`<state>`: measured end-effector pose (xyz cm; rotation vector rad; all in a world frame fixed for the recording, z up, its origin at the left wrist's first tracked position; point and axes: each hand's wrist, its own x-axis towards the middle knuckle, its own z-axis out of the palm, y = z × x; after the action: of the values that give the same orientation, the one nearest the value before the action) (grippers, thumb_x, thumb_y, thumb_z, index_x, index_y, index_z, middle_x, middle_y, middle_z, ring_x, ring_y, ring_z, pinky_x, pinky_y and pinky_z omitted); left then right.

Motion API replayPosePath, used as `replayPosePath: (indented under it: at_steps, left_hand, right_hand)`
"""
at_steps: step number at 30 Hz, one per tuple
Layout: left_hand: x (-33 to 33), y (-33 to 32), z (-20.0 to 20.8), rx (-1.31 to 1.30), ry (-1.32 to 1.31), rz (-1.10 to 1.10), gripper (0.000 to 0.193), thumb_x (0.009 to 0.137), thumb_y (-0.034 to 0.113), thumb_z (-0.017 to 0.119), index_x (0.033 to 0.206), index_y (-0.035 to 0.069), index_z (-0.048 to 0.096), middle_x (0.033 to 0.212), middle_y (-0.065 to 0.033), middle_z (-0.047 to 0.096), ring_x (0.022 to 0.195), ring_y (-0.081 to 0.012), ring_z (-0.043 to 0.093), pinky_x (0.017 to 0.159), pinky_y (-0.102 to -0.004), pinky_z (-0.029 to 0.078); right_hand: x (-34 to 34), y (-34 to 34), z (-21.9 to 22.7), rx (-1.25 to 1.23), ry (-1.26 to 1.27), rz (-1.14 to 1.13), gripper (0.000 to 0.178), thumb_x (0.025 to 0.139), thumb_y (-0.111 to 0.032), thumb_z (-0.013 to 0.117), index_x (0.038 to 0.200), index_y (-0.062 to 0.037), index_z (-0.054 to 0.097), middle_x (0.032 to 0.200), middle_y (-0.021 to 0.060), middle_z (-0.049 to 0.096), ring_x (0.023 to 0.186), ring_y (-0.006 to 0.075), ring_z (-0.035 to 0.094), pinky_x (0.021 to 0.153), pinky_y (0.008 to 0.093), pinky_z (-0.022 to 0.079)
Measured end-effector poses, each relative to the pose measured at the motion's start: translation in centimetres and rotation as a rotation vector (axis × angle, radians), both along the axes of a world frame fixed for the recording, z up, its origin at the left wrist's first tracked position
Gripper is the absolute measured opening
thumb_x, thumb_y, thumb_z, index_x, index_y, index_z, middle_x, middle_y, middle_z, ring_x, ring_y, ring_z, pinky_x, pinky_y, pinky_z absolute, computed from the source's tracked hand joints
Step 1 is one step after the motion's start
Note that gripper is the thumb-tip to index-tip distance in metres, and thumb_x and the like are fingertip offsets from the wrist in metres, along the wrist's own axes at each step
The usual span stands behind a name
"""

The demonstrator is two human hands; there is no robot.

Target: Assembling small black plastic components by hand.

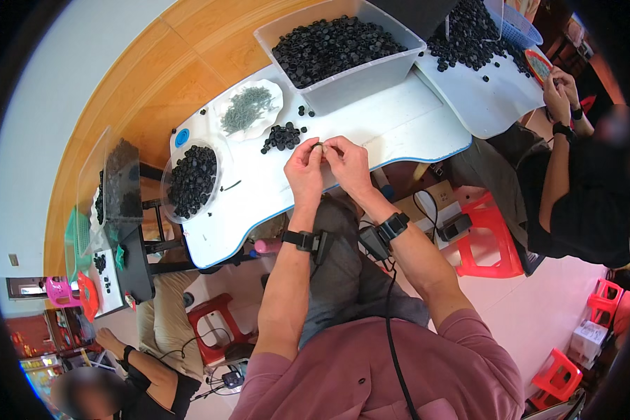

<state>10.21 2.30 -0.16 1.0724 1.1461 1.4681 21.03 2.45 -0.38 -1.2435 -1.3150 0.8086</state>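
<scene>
By the tabletop's near edge (413, 152), our left hand (305, 171) and right hand (350, 165) pinch a dark piece (318, 144); a slack grip could drop it.

A small dark piece (318, 145) is held at the fingertips of the left grip (305, 168) and right grip (346, 162) over the white table (406, 133). Black parts (282, 138) are piled nearby; a scalloped dish (276, 105) is heaped with grey-green pieces (247, 110), and a round tub (219, 168) and a large bin (360, 87) are filled with black parts.
</scene>
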Motion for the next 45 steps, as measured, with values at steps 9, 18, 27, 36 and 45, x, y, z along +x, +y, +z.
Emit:
replayPosePath:
  at_steps: [9,18,27,36,45]
  left_hand:
    - [0.0,-0.1,0.4,0.001,0.007,0.039,0.029,0.09,0.0,0.07,0.119,-0.005,0.067,0.098,-0.007,0.071,0.086,-0.01,0.065,0.079,-0.0238,0.052]
    - [0.1,-0.1,0.2,0.047,-0.039,0.062,0.03,0.089,-0.001,0.07,0.119,-0.003,0.067,0.098,-0.0063,0.07,0.087,-0.0098,0.065,0.079,-0.0238,0.052]
    - [-0.3,0.1,-0.5,0.034,-0.082,0.051,0.027,0.087,-0.005,0.072,0.114,-0.001,0.067,0.097,-0.0028,0.068,0.086,-0.008,0.062,0.076,-0.0222,0.05]
    - [-0.3,0.0,-0.3,0.05,-0.056,0.056,0.026,0.087,-0.005,0.072,0.113,-0.001,0.068,0.095,-0.0016,0.067,0.084,-0.0072,0.061,0.075,-0.0219,0.049]
    - [-0.6,-0.1,-0.5,0.036,-0.07,0.02,0.027,0.087,-0.004,0.071,0.114,-0.001,0.067,0.097,-0.0024,0.067,0.086,-0.0077,0.061,0.077,-0.0217,0.05]
  right_hand:
    - [0.3,-0.3,0.5,0.046,0.446,-0.08,0.015,0.098,-0.011,0.061,0.099,0.0033,0.067,0.084,0.0068,0.071,0.075,0.0123,0.067,0.068,0.0274,0.053]
    - [-0.3,-1.6,-0.6,0.13,0.036,-0.171,0.011,0.095,-0.009,0.063,0.101,-0.0001,0.066,0.074,0.0132,0.066,0.064,0.0172,0.063,0.061,0.0308,0.05]
    - [-0.6,-2.6,-0.6,0.52,-0.469,-0.132,0.026,0.092,-0.015,0.063,0.07,-0.0044,0.055,0.065,0.0134,0.055,0.061,0.0333,0.056,0.057,0.043,0.044]
    - [-0.3,-2.7,-0.8,0.575,-0.507,-0.085,0.015,0.087,-0.011,0.064,0.076,-0.005,0.058,0.07,0.012,0.055,0.065,0.0319,0.055,0.06,0.043,0.043]
    - [-0.3,-3.1,-0.5,0.629,-0.601,-0.052,0.01,0.076,-0.007,0.07,0.077,-0.0065,0.06,0.075,0.0085,0.051,0.069,0.0281,0.056,0.06,0.0398,0.044]
